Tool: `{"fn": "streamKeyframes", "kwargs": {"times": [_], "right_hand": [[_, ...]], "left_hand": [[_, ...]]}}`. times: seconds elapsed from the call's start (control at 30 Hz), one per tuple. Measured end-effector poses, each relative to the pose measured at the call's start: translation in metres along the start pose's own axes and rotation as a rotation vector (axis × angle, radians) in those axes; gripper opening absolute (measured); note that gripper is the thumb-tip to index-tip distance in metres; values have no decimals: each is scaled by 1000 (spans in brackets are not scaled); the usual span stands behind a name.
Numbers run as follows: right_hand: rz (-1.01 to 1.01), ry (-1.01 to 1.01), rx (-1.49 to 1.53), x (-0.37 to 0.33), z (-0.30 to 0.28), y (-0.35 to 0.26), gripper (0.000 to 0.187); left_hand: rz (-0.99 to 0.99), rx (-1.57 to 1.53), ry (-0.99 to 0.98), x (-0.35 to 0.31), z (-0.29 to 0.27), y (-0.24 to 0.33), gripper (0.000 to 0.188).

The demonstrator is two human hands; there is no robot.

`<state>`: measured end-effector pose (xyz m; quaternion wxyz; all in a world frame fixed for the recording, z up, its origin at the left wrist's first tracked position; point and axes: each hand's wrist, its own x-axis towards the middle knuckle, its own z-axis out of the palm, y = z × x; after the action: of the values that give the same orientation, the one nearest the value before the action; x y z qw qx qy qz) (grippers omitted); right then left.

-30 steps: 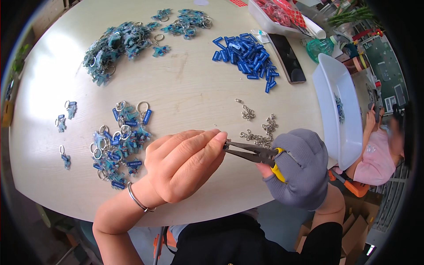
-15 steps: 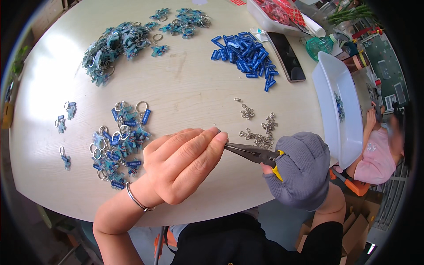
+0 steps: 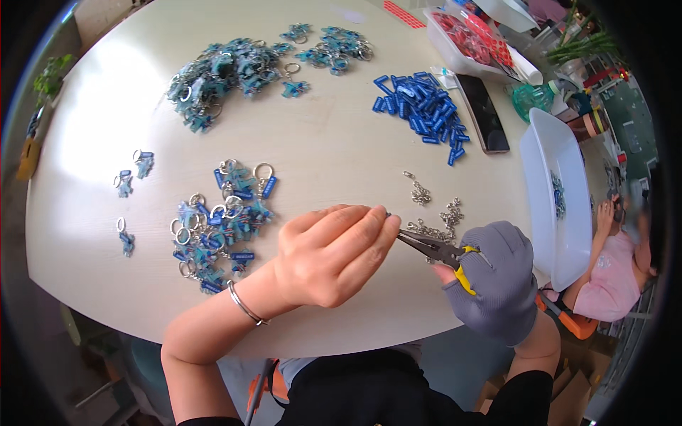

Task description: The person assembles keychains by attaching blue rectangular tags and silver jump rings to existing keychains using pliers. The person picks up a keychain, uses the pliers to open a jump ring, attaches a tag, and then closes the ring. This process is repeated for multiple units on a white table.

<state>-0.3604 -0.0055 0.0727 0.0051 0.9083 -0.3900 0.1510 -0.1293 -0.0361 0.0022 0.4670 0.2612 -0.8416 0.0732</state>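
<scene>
My left hand (image 3: 337,252), bare with a bangle at the wrist, is closed in a pinch over the near part of the table. A tiny dark bit shows at its fingertips; the rest of what it holds is hidden. In a grey fingerless glove, my right hand (image 3: 494,284) grips needle-nose pliers (image 3: 435,246) with yellow handles. Their dark jaws point left and reach the left fingertips. Just beyond the pliers lie small metal chain links (image 3: 450,214). Left of my left hand sits a pile of keyrings (image 3: 231,216) with teal charms and blue tags.
A large heap of teal charm keyrings (image 3: 227,74) lies at the far left. Loose blue tags (image 3: 426,106) are piled beside a phone (image 3: 484,113). A white bin (image 3: 534,177) stands at the right edge, with a seated person in pink (image 3: 607,277) past it.
The whole view has shifted, so the table and hands sit farther right in the picture. Both hands keep nearly the same pose, with the pliers' tip still at the left fingertips.
</scene>
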Motion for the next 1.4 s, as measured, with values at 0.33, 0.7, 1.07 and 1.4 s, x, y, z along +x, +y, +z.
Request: {"fn": "streamKeyframes", "kwargs": {"times": [0.33, 0.7, 1.07, 1.4], "right_hand": [[-86, 32, -47, -10, 18, 9, 28], [26, 220, 167, -7, 49, 31, 26], [120, 280, 238, -13, 65, 50, 26], [124, 269, 233, -14, 61, 51, 25]], "left_hand": [[-103, -43, -244, -4, -9, 9, 27], [-741, 341, -812, 1, -74, -24, 27], [-718, 239, -578, 13, 8, -179, 33], [-793, 114, -545, -3, 5, -103, 45]]}}
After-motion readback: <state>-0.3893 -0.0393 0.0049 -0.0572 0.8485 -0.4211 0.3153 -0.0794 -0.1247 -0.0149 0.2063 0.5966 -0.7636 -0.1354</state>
